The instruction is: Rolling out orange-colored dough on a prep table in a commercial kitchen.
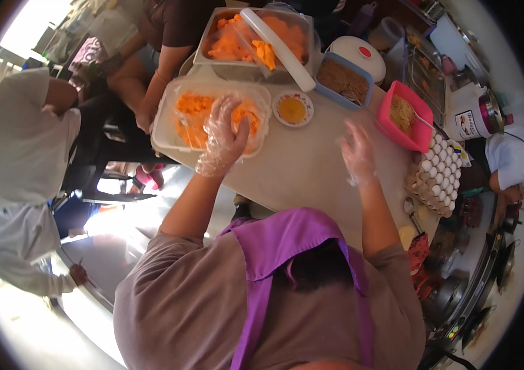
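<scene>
My left hand (224,134), in a clear plastic glove, hovers over the near side of a translucent plastic container (162,141). Inside that container lie orange dough-like pieces (193,104), partly hidden by the hand and clear plastic film. Nothing shows in its grasp, and the thumb stands apart from the fingers. To the right, my right hand (359,152), also gloved and slightly blurred, is raised above the table (308,171) with fingers apart, holding nothing visible. Between and beyond the hands sits a small patterned dish (309,121) of yellow liquid (291,110).
Behind are a large tub (201,58) of orange dough and a white tube (285,55) resting across it. A blue container (360,105), a pink bowl (420,144) of yellow shreds and stacked egg trays (440,171) line the right. A person's arm (153,99) reaches the translucent container's left side.
</scene>
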`<action>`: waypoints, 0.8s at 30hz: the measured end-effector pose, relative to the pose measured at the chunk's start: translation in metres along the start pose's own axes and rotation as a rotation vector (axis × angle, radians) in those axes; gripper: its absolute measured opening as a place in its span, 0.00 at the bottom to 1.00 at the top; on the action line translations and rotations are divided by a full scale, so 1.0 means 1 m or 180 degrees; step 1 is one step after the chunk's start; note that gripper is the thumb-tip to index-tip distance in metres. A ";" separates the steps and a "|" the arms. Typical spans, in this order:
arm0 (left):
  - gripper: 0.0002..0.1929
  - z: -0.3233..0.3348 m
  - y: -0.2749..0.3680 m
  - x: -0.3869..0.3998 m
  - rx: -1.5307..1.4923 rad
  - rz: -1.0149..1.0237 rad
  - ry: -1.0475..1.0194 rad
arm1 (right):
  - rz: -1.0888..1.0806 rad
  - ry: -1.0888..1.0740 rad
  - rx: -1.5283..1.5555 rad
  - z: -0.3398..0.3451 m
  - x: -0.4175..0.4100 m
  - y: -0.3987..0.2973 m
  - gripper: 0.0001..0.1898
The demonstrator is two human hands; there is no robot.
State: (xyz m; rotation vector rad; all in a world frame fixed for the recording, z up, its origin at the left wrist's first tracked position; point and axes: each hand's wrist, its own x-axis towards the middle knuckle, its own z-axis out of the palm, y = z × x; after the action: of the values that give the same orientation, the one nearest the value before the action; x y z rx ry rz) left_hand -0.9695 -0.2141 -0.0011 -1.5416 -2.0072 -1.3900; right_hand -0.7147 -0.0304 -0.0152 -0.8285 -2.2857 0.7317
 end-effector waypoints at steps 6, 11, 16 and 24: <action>0.16 -0.023 -0.046 0.067 -0.0189 -0.0240 -0.0283 | -0.0488 0.0421 -0.0817 0.101 0.160 -0.079 0.20; 0.17 -0.054 -0.092 0.056 0.0564 -0.0229 -0.1790 | 0.0270 -0.0877 -0.1620 0.150 0.222 -0.110 0.22; 0.20 -0.069 -0.123 0.017 0.0725 0.0040 -0.2558 | -0.0074 -0.0632 -0.1718 0.165 0.229 -0.095 0.17; 0.06 -0.096 -0.132 -0.003 0.0627 0.0259 -0.3388 | 0.0842 0.0122 0.0508 0.140 0.193 -0.080 0.17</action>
State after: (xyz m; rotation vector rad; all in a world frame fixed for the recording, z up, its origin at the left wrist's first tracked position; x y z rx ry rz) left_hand -1.1119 -0.2899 -0.0233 -2.5149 -2.4043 -0.2520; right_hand -0.9616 0.0119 0.0087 -1.0702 -2.0742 0.9920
